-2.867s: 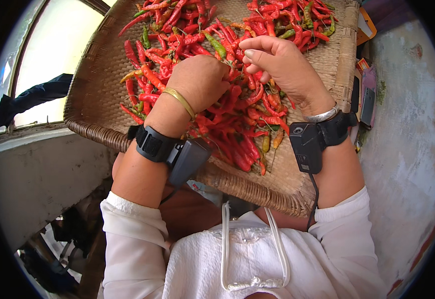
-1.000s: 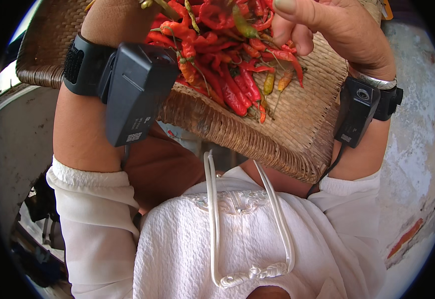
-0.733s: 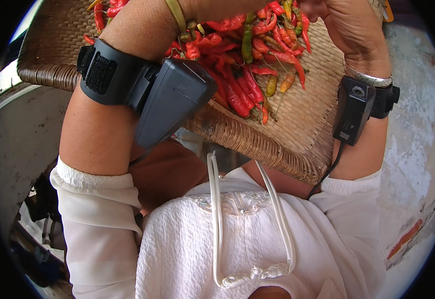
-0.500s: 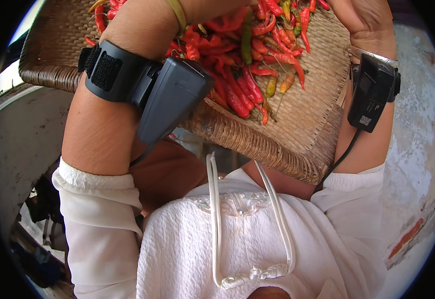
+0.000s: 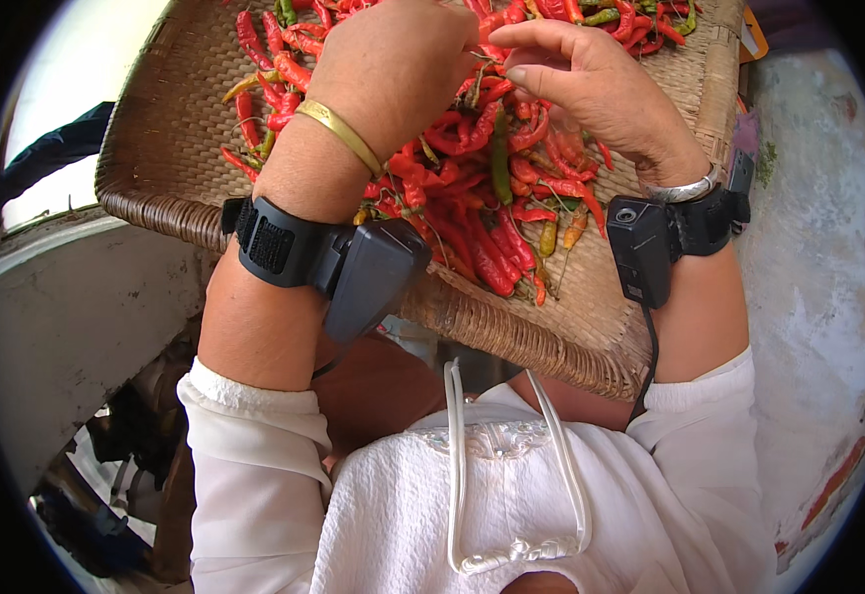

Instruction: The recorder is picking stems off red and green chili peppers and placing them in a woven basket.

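Observation:
A woven basket (image 5: 526, 332) lies tilted over my lap, holding many chili peppers (image 5: 487, 262), mostly red and wrinkled, with a few green and yellow ones. Over the heap, my left hand (image 5: 398, 64) has its fingers curled; the back of the hand hides their tips, and what they hold cannot be made out. Facing it from the right, my right hand (image 5: 606, 94) has thumb and forefinger stretched toward the left fingertips with a gap between them. A dark green chili (image 5: 500, 163) lies just below the two hands.
Black strapped devices sit on both forearms, with a cable (image 5: 649, 346) running down from the right one. A pale wall or ledge (image 5: 76, 307) stands at the left. Worn grey-white concrete (image 5: 809, 257) lies to the right.
Both hands have come down into fuller view and closer together above the chilies. In the picture, the basket and forearms sit lower and farther right; the right wrist has turned.

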Tool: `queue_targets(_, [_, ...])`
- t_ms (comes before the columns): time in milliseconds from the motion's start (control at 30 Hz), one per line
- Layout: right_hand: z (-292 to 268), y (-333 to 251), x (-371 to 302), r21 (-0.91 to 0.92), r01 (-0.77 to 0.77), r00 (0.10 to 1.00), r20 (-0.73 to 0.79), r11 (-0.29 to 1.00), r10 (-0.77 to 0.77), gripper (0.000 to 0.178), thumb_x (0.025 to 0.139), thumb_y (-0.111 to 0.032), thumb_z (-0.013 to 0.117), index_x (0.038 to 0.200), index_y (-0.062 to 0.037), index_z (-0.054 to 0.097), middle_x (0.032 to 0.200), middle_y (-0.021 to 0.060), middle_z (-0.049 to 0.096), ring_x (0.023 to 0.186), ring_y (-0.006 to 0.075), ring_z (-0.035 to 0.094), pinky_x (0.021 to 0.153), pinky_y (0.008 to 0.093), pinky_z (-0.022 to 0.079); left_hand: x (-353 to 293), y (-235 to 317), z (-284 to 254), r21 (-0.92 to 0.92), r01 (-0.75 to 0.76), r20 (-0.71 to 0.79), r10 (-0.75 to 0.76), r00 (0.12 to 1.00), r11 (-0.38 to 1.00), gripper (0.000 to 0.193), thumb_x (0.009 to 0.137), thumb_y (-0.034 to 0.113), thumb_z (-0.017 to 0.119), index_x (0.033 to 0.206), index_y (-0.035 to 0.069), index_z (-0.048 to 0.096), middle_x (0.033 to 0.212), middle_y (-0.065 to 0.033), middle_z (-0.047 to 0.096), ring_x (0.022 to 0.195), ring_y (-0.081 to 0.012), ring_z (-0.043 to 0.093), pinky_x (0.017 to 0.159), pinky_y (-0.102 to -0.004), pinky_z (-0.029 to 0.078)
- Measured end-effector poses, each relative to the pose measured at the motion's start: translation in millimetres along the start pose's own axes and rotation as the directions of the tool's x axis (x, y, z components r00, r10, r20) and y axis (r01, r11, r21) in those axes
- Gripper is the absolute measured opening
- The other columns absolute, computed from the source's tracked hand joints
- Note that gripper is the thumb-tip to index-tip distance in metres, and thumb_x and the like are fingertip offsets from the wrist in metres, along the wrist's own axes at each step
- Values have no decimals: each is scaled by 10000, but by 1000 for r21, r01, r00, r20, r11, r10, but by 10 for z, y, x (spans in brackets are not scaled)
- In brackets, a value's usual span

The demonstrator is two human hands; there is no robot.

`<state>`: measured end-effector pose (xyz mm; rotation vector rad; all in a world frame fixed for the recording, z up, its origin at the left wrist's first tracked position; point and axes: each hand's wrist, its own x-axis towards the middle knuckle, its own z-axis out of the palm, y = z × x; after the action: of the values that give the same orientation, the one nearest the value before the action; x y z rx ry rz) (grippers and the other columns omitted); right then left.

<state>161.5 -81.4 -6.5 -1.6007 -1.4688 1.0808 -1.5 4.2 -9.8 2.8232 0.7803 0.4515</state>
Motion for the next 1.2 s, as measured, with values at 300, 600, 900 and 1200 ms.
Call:
queue_targets(300, [112,-100,-51,65,109,988,-121,992,-100,476,725,-82,647,1176,-79,495,769,40,552,612,88,544,579,236,457,-9,165,-389,-809,179,-36,-352,935,559,68,767,67,606,811,15,610,623,6,590,549,-22,513,504,-181,424])
queue_targets(600, [-117,-243,-100,-222,-111,981,133,969,143,199,793,-175,576,935,-40,615,678,70,593,645,149,586,601,277,453,-41,87,-459,-966,205,124,-411,903,158,112,808,106,627,893,41,594,708,33,567,550,-5,465,462,-145,377])
queue_targets(900, [-294,-104,-23,617,-73,945,-209,783,252,465,878,-276,521,1221,19,413,982,64,558,862,85,551,664,202,460,-12,-50,-388,-965,-64,64,-462,884,-256,107,888,166,513,900,63,542,798,-28,581,536,-47,439,505,-181,401])
queue_targets(1200, [48,-256,-147,534,-315,921,371,784,118,178,846,-202,551,872,-29,578,707,-12,575,585,41,521,516,177,406,42,64,-273,-938,79,220,-404,888,-336,160,900,186,493,994,63,536,853,-25,577,559,-48,462,527,-185,421])
